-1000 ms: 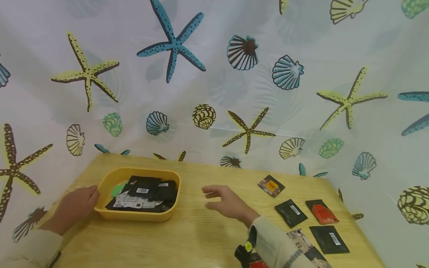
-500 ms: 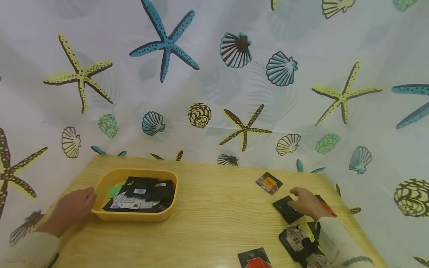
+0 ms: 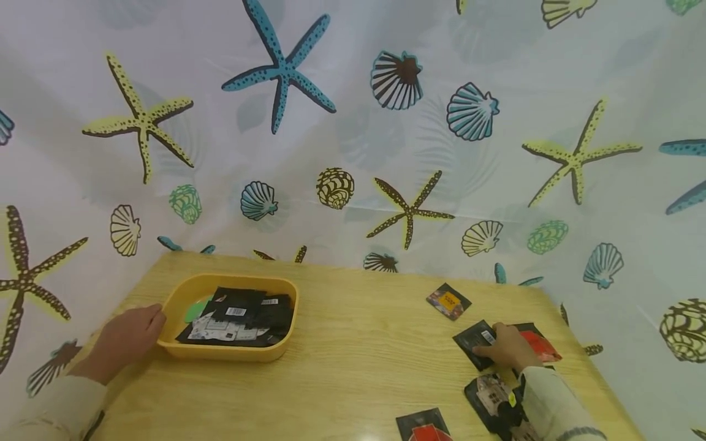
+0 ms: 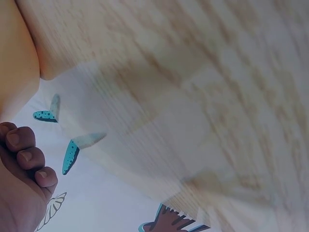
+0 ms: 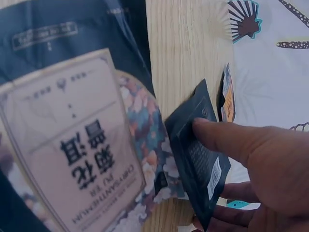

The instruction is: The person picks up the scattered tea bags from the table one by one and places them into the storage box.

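Black sachet (image 3: 475, 343) with a white barcode label, lying flat on the wooden table (image 3: 353, 380) toward its right edge, just right of and nearer than the orange-labelled sachet (image 3: 448, 301). The right hand (image 3: 508, 346) lies over the black sachet's right part. In the right wrist view the thumb (image 5: 227, 137) presses on the upper face of the black sachet (image 5: 198, 154), while the other fingers (image 5: 217, 223) curl under its near edge, so the packet is pinched between them. The right forearm, in a pale sleeve (image 3: 554, 404), enters from the lower right, with the hand low against the table.

The left hand (image 3: 128, 340) rests at the left wall of the yellow tray (image 3: 231, 352), which stands well to the left of the black sachet. In the left wrist view its fingers (image 4: 29, 159) are curled; whether they grip the tray rim cannot be told.

Loose sachets around the black sachet, counted in the head view:
- one orange-labelled, behind it
- one red sachet (image 3: 537, 346), just right of it, partly covered by the hand
- one floral sachet (image 3: 485, 392) with a pale label, in front of it
- one dark sachet with red print (image 3: 423, 427), at the table's near edge

That makes five with the black one. The tray holds one pile of sachets (image 3: 237, 315), mostly black; their number cannot be told.
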